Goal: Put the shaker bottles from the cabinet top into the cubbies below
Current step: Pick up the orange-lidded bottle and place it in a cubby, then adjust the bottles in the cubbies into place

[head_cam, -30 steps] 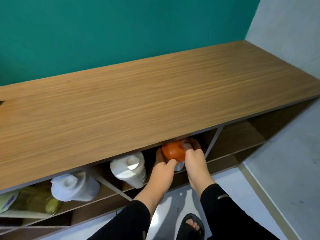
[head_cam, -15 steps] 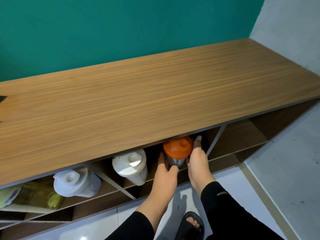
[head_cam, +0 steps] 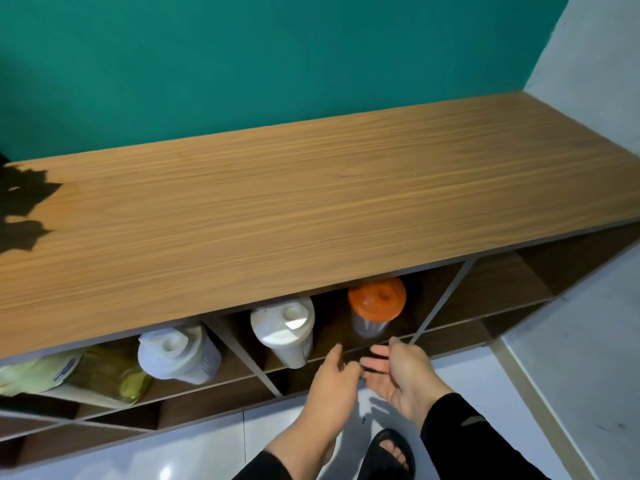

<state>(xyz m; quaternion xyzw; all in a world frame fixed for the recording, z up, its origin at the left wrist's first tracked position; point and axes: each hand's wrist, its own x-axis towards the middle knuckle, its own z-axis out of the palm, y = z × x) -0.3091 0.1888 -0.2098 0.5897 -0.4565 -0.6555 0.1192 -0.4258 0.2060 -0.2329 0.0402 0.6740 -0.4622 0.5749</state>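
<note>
An orange-lidded clear shaker bottle point(head_cam: 376, 306) stands upright in a top-row cubby, beside a white shaker bottle point(head_cam: 283, 330) in the same compartment. Another white shaker bottle point(head_cam: 178, 353) lies tilted in the cubby to the left, next to a yellowish bottle point(head_cam: 114, 372). My left hand point(head_cam: 332, 382) and my right hand point(head_cam: 398, 370) hover just in front of the shelf edge below the orange-lidded bottle, both empty with fingers apart. The wooden cabinet top point(head_cam: 311, 209) carries nothing in view.
An empty cubby point(head_cam: 491, 289) lies to the right of a slanted divider. Lower cubbies run along the pale tiled floor point(head_cam: 194, 455). My sandalled foot point(head_cam: 388, 452) stands close to the cabinet. A teal wall backs it; a grey wall closes the right side.
Both hands have let go of the orange-lidded bottle and drawn back toward me. The bottle now stands alone in the cubby.
</note>
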